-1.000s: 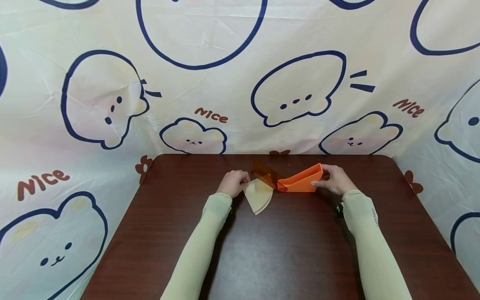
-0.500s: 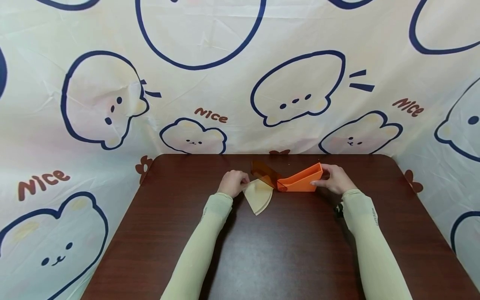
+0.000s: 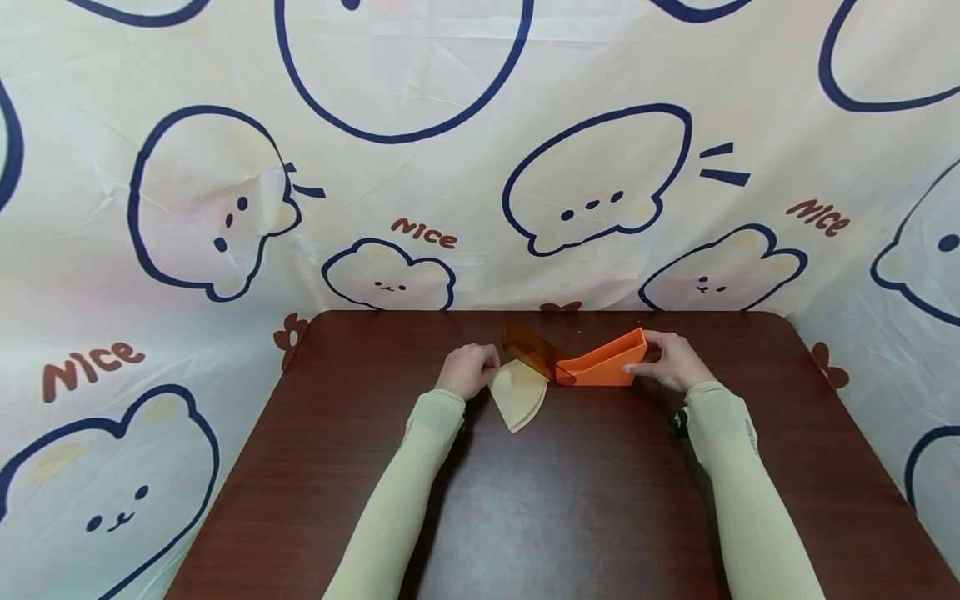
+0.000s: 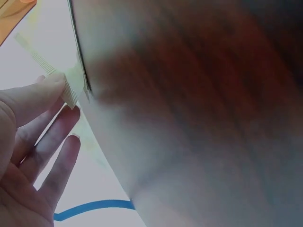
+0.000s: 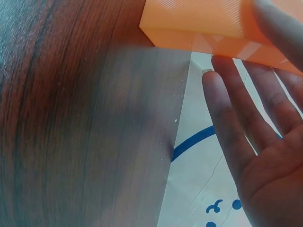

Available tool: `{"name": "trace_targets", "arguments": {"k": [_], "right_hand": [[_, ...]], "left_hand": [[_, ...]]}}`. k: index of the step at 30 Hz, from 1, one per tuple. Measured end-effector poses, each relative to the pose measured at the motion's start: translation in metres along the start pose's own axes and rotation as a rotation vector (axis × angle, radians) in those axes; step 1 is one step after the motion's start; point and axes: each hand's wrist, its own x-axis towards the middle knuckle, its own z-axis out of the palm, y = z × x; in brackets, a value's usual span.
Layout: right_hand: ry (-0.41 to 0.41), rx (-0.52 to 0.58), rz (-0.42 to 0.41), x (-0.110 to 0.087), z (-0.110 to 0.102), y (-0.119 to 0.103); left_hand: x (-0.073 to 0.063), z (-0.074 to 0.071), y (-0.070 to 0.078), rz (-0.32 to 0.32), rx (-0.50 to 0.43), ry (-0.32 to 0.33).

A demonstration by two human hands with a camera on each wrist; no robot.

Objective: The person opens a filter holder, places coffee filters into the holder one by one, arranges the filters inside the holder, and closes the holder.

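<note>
At the far middle of the table, my left hand (image 3: 467, 371) pinches pale, fan-shaped coffee filter papers (image 3: 519, 396) between thumb and fingers. Their ribbed, crimped edge shows between thumb and fingertips in the left wrist view. To their right lies an orange box (image 3: 600, 371) with an open top and a see-through brown lid (image 3: 528, 346) swung out to the left. The lid overlaps the top of the papers in the head view. My right hand (image 3: 675, 362) grips the box's right end, thumb on the near side and fingers behind, as the right wrist view also shows.
The dark brown wooden table (image 3: 555, 500) reaches back to a cloth backdrop (image 3: 480, 183) printed with blue cartoon outlines. The box and papers lie near the table's far edge. Cloth also hangs along both sides.
Both hands, the papers and the box hold the same places on the table. The whole head view has shifted very slightly.
</note>
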Motion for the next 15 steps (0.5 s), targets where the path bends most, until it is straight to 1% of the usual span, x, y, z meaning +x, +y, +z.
{"name": "trace_targets", "arguments": {"k": [5,9,13,15], "right_hand": [[-0.001,0.001,-0.001,0.001,0.000,0.001],[0.004,-0.002,-0.012,0.001,0.000,0.001],[0.009,-0.005,-0.021,0.000,0.001,-0.001],[0.009,-0.006,-0.020,-0.002,0.001,-0.002]], "left_hand": [[-0.001,-0.003,0.000,-0.021,-0.075,-0.023],[-0.002,-0.008,0.000,-0.041,-0.153,-0.049],[-0.004,-0.016,-0.001,-0.058,-0.203,-0.044],[-0.004,-0.019,-0.002,-0.067,-0.223,-0.032]]}}
